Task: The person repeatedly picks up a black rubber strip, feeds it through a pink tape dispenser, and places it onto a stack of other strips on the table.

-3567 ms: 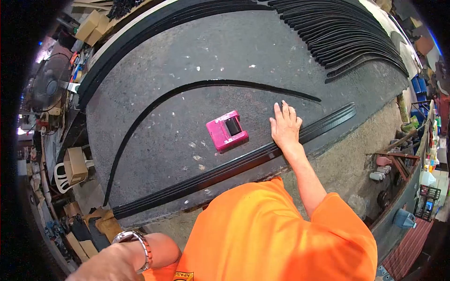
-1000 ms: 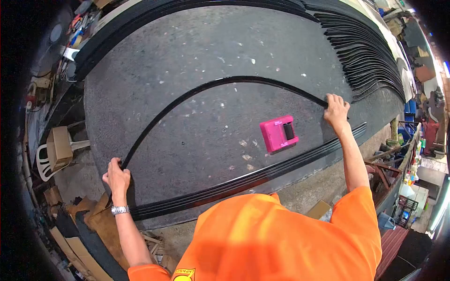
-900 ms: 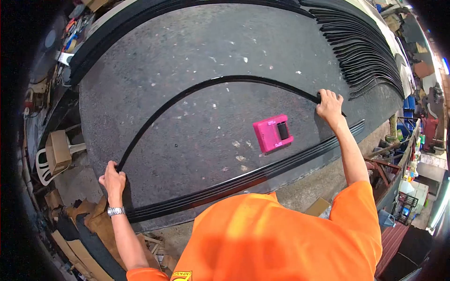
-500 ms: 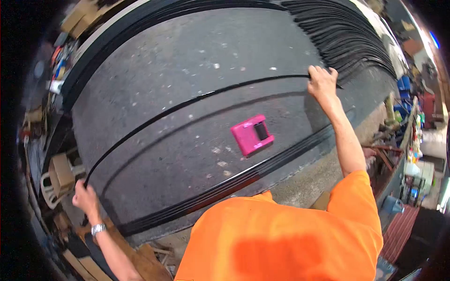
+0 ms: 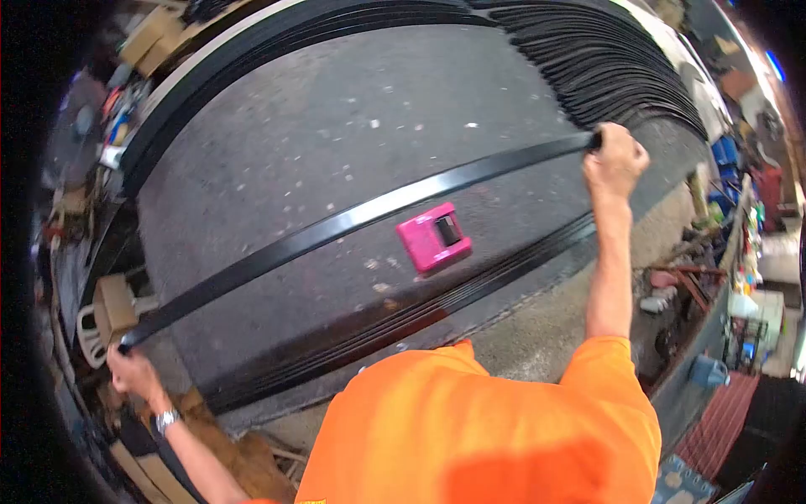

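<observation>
A long, flat black strip (image 5: 395, 200) stretches across the table, raised over its surface, with its broad face shining in the light. My left hand (image 5: 134, 374) grips its near-left end, and my right hand (image 5: 615, 164) is closed around the other end at the right. Below the middle of the strip, a bright pink block-like object (image 5: 420, 244) with a black insert lies on the grey table (image 5: 327, 109). Several similar black strips (image 5: 336, 353) lie side by side along the table's near edge.
A thick fanned pile of black strips (image 5: 604, 67) covers the far right of the table. More strips (image 5: 243, 63) run along the far edge. A cardboard box (image 5: 115, 307) rests on a white plastic chair (image 5: 88, 336) at the left. Shelves and clutter line the right side.
The strip has turned from edge-on to show its wide face and has come nearer to me. My right hand moved right; my left hand moved left and slightly down.
</observation>
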